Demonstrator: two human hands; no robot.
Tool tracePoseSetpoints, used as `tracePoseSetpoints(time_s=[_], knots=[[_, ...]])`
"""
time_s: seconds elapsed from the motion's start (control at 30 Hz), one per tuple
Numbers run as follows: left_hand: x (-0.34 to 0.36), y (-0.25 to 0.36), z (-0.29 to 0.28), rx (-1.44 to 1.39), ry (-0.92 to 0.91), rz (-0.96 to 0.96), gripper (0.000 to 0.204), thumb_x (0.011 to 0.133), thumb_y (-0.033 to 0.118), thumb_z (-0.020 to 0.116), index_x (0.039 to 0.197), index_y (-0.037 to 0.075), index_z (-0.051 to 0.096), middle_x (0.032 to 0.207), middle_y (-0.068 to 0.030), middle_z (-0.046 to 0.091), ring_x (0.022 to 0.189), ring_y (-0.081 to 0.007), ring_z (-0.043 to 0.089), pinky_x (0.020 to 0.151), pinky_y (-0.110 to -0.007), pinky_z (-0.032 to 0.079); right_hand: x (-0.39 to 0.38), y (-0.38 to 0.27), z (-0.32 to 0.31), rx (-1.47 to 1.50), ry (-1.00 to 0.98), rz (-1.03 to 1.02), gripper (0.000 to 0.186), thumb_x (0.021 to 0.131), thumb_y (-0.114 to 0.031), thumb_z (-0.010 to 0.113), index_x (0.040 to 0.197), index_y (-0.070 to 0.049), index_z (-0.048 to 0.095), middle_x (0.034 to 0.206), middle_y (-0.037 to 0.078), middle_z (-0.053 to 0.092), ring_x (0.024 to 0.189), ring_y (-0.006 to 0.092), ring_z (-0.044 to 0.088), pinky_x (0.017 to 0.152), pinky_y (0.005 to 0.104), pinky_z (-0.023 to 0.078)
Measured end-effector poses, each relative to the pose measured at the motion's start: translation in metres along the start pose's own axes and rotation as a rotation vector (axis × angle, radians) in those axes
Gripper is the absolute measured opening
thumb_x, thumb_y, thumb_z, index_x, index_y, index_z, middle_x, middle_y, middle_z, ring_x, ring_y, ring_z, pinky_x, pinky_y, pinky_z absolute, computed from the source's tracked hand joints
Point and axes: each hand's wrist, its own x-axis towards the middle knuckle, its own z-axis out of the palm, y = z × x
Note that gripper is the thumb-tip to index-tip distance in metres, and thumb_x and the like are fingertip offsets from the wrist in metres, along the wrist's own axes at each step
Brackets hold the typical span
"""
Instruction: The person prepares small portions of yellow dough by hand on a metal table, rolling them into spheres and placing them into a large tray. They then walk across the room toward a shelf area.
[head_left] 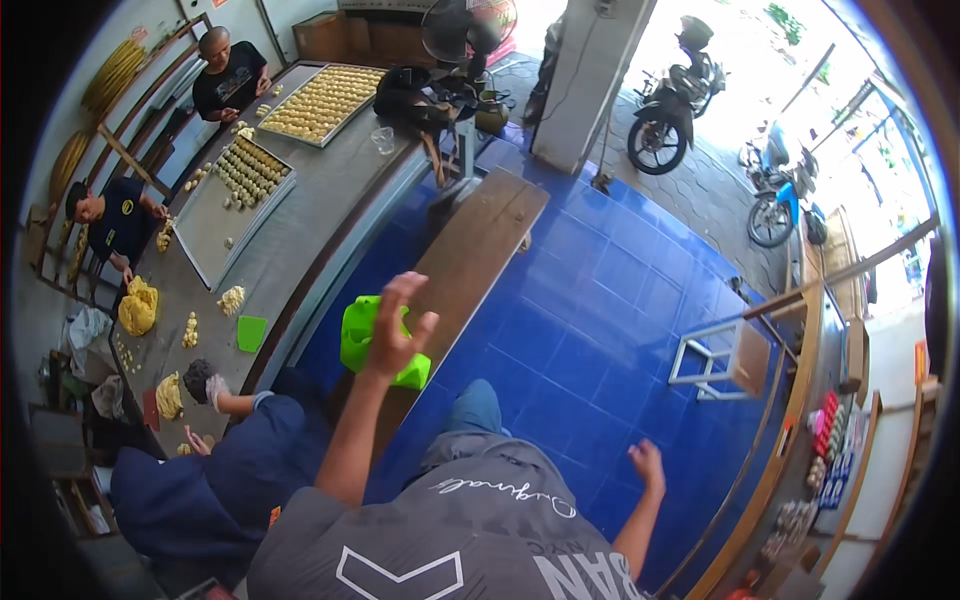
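Observation:
My left hand (395, 335) is raised over a wooden bench (490, 225), fingers spread, holding nothing. Partly hidden behind it, a bright green item (356, 335) rests on the bench; its exact kind is unclear. Lower on the right, my right hand (649, 466) hangs above the blue floor with its fingers loosely curled in and nothing visible in them. Neither hand plainly touches anything.
Left of the bench stands a long worktable (300, 200) with trays of dough balls (320, 105) and yellow dough (138, 306). Several people work around it, one close on my left (215, 480). A white-legged stool (735, 358) stands right; motorbikes (665, 120) are parked outside past a pillar (585, 85).

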Motion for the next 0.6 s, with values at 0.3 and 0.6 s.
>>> tracePoseSetpoints(time_s=[0.3, 0.6], knots=[[0.187, -0.099, 0.056, 0.144, 0.346, -0.207, 0.047, 0.082, 0.016, 0.065, 0.125, 0.006, 0.051, 0.128, -0.0138, 0.048, 0.120, -0.0307, 0.047, 0.098, -0.042, 0.040, 0.510, -0.270, -0.051, 0.279, 0.011, -0.233, 0.043, 0.086, -0.024, 0.067, 0.117, 0.004, 0.058, 0.102, 0.021, 0.067, 0.093, 0.0262, 0.066, 0.078, 0.0350, 0.051], [0.186, -0.122, -0.030, 0.623, 0.648, -0.558, 0.045, 0.085, 0.011, 0.063, 0.126, 0.002, 0.050, 0.135, -0.0174, 0.044, 0.126, -0.0334, 0.043, 0.103, -0.042, 0.038, 0.737, -0.509, 0.092, 0.710, -0.583, -0.429, 0.032, 0.092, -0.029, 0.059, 0.079, 0.000, 0.063, 0.069, 0.003, 0.060, 0.067, 0.0085, 0.056, 0.059, 0.0265, 0.044]])
